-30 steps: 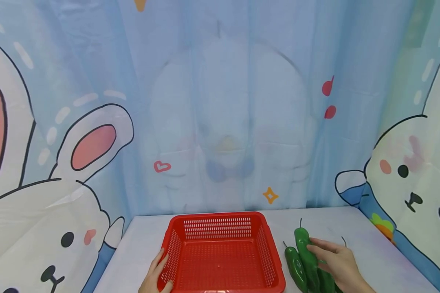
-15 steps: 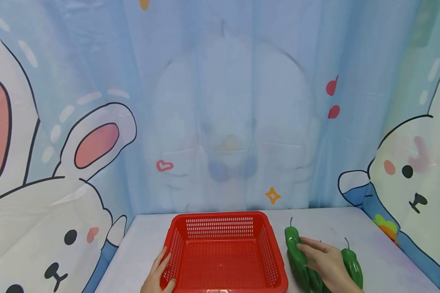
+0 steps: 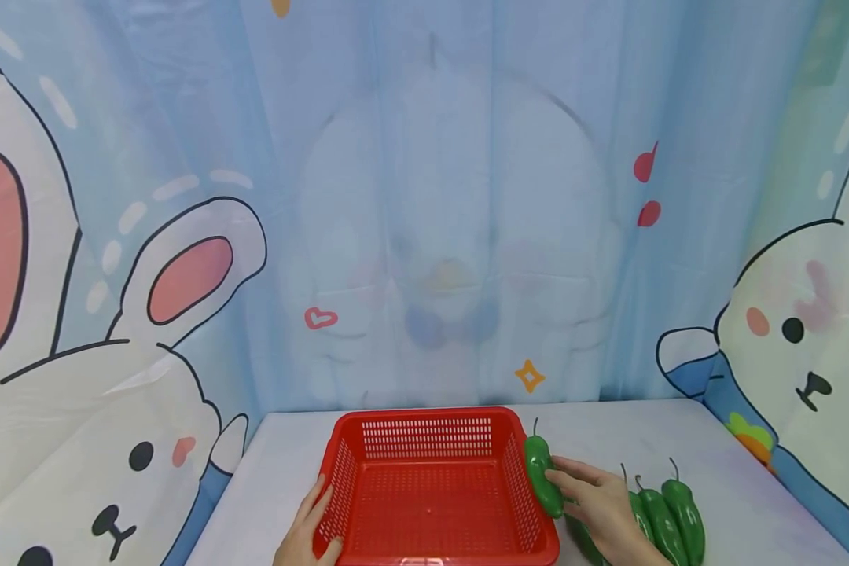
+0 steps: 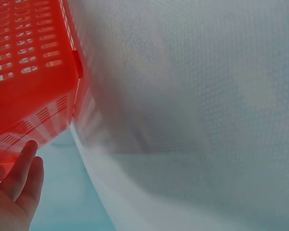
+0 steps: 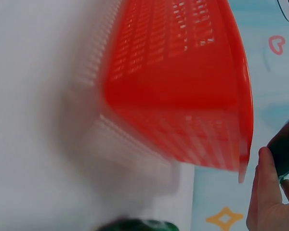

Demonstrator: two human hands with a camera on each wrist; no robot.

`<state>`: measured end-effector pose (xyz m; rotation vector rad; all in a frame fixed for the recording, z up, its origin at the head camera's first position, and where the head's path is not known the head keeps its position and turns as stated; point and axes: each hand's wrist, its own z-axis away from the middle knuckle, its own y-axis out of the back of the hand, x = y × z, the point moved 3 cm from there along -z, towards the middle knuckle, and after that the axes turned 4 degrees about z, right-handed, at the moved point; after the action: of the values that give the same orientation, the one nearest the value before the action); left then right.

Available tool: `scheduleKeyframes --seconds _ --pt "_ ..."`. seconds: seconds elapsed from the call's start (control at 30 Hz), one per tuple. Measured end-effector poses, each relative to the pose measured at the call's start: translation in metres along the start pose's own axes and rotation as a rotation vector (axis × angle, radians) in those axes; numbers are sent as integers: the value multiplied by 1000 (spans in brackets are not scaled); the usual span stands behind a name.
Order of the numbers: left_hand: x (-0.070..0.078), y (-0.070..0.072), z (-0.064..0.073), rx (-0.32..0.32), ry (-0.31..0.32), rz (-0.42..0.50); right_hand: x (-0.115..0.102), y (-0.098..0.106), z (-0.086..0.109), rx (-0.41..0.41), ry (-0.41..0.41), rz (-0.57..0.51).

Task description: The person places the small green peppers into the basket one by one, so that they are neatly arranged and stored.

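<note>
A green chili pepper [image 3: 542, 477], stem up, is pinched between the thumb and fingers of my right hand [image 3: 604, 507]. In the head view it overlaps the right rim of the red plastic basket [image 3: 431, 511]; the right wrist view shows the pepper [image 5: 285, 149] near the level of that rim. My left hand [image 3: 306, 528] holds the basket's left rim, the thumb on the inner side and fingers along the outside. In the left wrist view, the left hand [image 4: 18, 190] has its fingertips against the basket's outer wall [image 4: 33, 103].
Several more green peppers [image 3: 661, 523] lie side by side on the white table [image 3: 736, 487], right of my right hand. Another pepper [image 3: 582, 541] lies partly under that hand. A blue curtain [image 3: 439, 196] with cartoon rabbits hangs behind the table.
My right hand has lifted the pepper away from the others and carried it left to the basket's right rim. The left hand stays on the basket.
</note>
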<state>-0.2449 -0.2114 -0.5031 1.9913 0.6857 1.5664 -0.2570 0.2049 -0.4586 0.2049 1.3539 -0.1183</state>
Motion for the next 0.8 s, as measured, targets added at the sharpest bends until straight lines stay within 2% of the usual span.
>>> scheduleKeyframes --seconds 0.5,0.8 --pt "-3 4 -1 17 -4 -73 -2 -49 6 -25 22 -101" --pt "-2 0 -2 14 -14 -71 -6 -76 13 -17 23 -82"
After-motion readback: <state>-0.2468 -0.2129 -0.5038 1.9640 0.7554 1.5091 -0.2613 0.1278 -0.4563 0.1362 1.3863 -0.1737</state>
